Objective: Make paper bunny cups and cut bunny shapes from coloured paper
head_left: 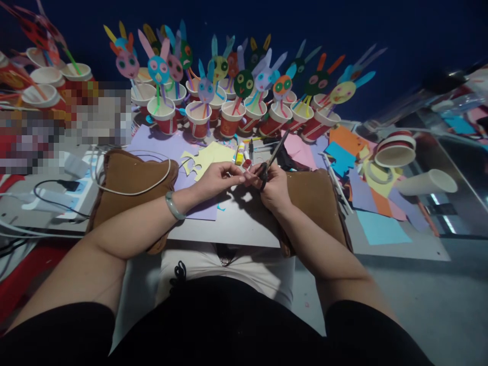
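My right hand is closed around a pair of scissors, whose dark handles sit among the fingers and whose blades point up and away. My left hand meets it over the table, thumb and fingertips pinched together. Whatever lies between those fingertips is too small and blurred to name. Just beyond the hands are a yellow glue stick and a dark pen. Cut yellow paper with holes lies on a purple sheet left of them.
Red paper cups with paper rabbit heads on straws stand in rows behind. Brown cushions lie under both forearms. A power strip with cables is at left. Coloured paper, stacked cups and a paper roll lie at right.
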### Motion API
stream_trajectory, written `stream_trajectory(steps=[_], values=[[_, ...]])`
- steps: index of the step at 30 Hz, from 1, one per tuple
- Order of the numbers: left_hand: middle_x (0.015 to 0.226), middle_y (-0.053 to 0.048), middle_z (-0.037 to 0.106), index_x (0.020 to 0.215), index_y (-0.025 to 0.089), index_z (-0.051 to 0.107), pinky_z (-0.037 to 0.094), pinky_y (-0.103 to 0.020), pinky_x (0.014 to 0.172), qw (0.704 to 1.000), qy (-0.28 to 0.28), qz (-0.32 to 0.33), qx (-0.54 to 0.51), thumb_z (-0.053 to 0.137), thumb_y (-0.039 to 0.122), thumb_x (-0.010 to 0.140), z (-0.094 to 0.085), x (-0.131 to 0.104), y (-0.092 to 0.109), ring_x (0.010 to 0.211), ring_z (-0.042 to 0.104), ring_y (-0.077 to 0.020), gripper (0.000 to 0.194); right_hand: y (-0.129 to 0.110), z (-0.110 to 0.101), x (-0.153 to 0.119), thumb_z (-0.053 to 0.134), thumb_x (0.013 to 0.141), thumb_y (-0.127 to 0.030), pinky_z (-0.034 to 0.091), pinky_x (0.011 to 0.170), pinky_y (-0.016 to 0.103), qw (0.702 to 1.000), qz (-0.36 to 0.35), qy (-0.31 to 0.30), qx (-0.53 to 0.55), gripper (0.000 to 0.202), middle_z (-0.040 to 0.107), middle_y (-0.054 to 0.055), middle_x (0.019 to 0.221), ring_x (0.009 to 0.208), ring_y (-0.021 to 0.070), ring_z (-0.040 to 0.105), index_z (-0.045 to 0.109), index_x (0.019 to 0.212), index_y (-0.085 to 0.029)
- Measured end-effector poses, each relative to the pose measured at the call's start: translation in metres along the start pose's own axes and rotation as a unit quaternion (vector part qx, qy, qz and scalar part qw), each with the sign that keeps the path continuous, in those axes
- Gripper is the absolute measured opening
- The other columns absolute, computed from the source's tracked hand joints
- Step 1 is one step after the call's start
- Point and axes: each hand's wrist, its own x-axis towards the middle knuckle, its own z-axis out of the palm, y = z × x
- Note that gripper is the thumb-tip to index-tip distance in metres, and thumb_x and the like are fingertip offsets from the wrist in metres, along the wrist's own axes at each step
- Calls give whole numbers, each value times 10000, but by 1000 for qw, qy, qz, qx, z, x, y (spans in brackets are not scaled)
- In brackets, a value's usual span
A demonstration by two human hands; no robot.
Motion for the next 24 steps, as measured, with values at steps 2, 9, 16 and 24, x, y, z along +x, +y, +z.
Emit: stream_trajectory(steps=[2,9,16,24], values=[[805,-48,730,807,147,704,446,-246,657,1000,-4,7,8,784,340,777,0,0,-1,697,603,-110,211,2,-1,1,957,613,-395,560,657,315,1000,1,-6,15,463,684,-31,767,642,120,604,524,667,-239],[697,-11,652,738,148,632,393,-231,595,999,7,18,42,779,407,793,-1,1,-4,628,539,-94,302,9,-5,7,992,505,-374,565,620,288,995,59,-46,61,458,692,-45,755,627,118,620,620,725,-223],[688,28,588,750,161,608,366,-230,569,999,27,18,28,732,280,780,-2,0,1,594,479,-78,174,11,-8,9,953,579,-328,485,587,257,998,17,-26,45,402,633,-58,693,573,82,531,583,693,-216],[537,61,503,786,192,581,303,-226,475,998,44,-10,-34,679,442,892,0,0,-1,467,425,-77,289,11,-5,7,917,599,-349,456,530,259,999,13,-8,33,441,599,-66,671,531,83,508,503,682,-223]])
